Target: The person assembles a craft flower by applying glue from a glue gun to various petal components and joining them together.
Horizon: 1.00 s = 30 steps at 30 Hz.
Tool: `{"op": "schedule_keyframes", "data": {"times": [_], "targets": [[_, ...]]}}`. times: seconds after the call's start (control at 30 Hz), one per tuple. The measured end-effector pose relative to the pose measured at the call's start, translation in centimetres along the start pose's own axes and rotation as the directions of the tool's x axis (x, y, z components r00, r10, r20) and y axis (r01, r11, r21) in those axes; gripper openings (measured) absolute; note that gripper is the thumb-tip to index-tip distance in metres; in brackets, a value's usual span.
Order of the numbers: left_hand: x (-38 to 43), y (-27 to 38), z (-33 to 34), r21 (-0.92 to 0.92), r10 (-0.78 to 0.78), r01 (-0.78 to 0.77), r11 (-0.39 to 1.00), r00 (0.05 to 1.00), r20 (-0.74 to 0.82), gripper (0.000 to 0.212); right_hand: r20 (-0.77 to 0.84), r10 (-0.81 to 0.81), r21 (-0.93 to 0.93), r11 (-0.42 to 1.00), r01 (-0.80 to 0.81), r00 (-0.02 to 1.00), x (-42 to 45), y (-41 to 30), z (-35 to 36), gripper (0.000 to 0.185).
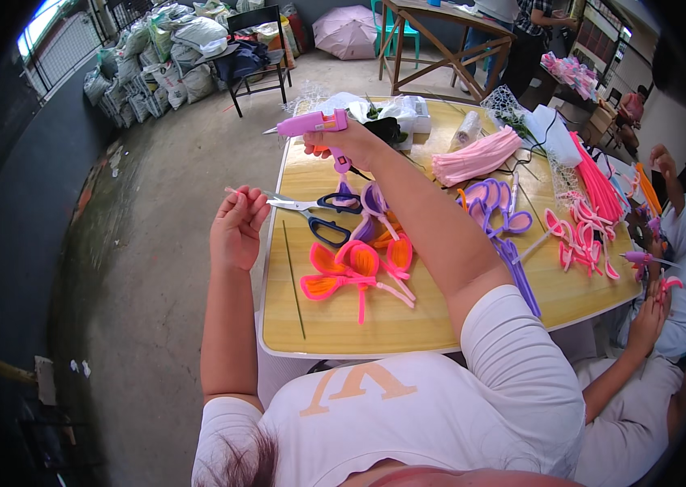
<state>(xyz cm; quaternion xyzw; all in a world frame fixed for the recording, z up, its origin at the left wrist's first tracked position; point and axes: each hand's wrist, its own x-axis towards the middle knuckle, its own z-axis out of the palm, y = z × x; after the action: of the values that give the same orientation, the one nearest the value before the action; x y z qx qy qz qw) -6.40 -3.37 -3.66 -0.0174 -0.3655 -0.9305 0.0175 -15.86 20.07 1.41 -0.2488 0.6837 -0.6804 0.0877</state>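
My right hand [356, 143] grips a pink-purple hot glue gun [312, 124], its nozzle pointing left over the table's far left corner. Beyond the table's left edge, my left hand [238, 224] pinches a small pinkish piece [232, 190]; most of it is hidden by the fingers. Scissors with dark blue handles [318, 210] lie partly spread between my hands. In front of me rest pink-and-orange pipe-cleaner flowers [358, 265]. Purple pipe-cleaner petals [373, 201] sit under my right forearm, and a thin green stem [294, 280] lies near the left edge.
The wooden-topped table [434, 332] also carries a light pink pipe-cleaner bundle [476, 157], purple loops [492, 204] and pink flower pieces [586, 237]. At right, a co-worker's hand [647, 319] holds a pink piece near another glue gun [638, 257]. A chair [257, 58] and filled sacks [166, 61] stand behind.
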Motion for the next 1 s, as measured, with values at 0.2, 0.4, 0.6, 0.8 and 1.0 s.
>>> {"op": "schedule_keyframes", "data": {"times": [0.2, 0.4, 0.6, 0.8, 1.0], "targets": [[0.8, 0.4, 0.2, 0.081, 0.021, -0.020, 0.997, 1.000, -0.021, 0.011, -0.002, 0.024, 0.022, 0.999, -0.024, 1.000, 0.2, 0.3, -0.5, 0.028], [2.7, 2.5, 0.3, 0.212, 0.082, -0.074, 0.975, 0.996, -0.031, 0.017, -0.005, 0.018, 0.030, 0.999, -0.018, 1.000, 0.0, -0.1, 0.4, 0.028], [4.1, 3.8, 0.5, 0.331, 0.046, -0.032, 0.943, 0.998, -0.033, 0.022, 0.048, 0.005, 0.038, 0.999, -0.007, 0.999, -0.2, -0.6, 0.8, 0.028], [5.0, 4.1, 0.3, 0.275, 0.016, -0.013, 0.961, 1.000, -0.007, 0.019, 0.090, 0.010, 0.020, 1.000, -0.012, 0.996, -0.1, -0.6, 1.2, 0.031], [5.6, 3.3, 0.3, 0.167, 0.016, -0.026, 0.986, 0.998, 0.063, 0.014, 0.107, -0.005, -0.013, 1.000, 0.006, 0.994, -0.1, -0.8, 1.4, 0.027]]}}
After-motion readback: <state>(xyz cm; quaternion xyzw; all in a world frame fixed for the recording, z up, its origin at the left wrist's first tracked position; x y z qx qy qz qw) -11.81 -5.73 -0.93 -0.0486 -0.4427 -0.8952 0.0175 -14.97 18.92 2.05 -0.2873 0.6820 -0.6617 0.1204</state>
